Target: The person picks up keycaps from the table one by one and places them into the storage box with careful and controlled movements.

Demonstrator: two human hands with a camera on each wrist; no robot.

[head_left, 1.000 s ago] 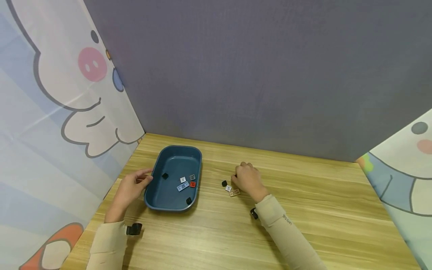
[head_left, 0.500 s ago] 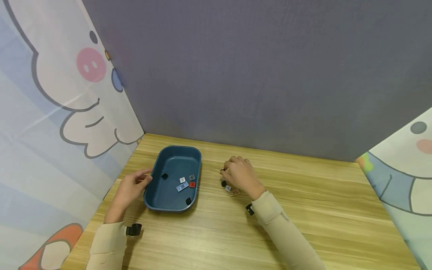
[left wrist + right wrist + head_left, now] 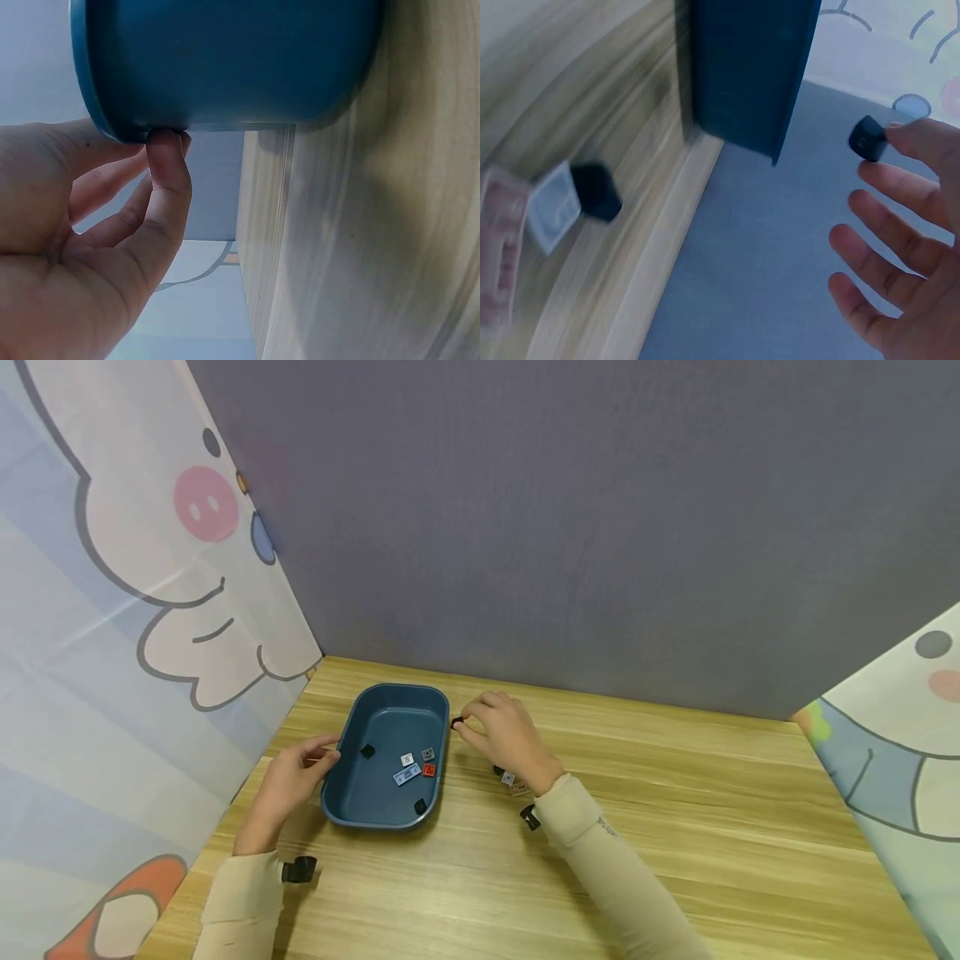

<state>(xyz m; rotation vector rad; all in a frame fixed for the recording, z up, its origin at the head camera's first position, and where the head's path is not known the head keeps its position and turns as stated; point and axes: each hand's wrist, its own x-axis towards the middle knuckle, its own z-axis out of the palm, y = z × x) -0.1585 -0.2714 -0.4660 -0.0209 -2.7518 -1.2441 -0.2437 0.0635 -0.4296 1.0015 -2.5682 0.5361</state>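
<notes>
The black cube (image 3: 457, 723) is in the air, just beside the right rim of the tray (image 3: 382, 827), on the outer side of it. The right hand (image 3: 506, 739) has its thumb and index finger clamped on this cube, while the other three fingers are spread apart, as the right wrist view shows. The left hand (image 3: 288, 785) is at the opposite side of the tray; its thumb and index finger, slightly bent, touch the rim from outside. Inside the tray lie two other cubes, one far cube (image 3: 367, 750) and one near cube (image 3: 420, 807), both black. Between them there is a white tile (image 3: 407, 760), a grey tile (image 3: 428, 754), a red tile (image 3: 429, 770) and a longer blue tile (image 3: 407, 774). Below the right hand, on the wooden table (image 3: 420, 893), a loose cube (image 3: 596, 191), a pale tile (image 3: 553, 208) and a long pinkish tile (image 3: 501, 247) lie close together in a row. Behind the table stands a grey panel (image 3: 555, 527), and at the left hangs a printed cloth (image 3: 112, 635).
</notes>
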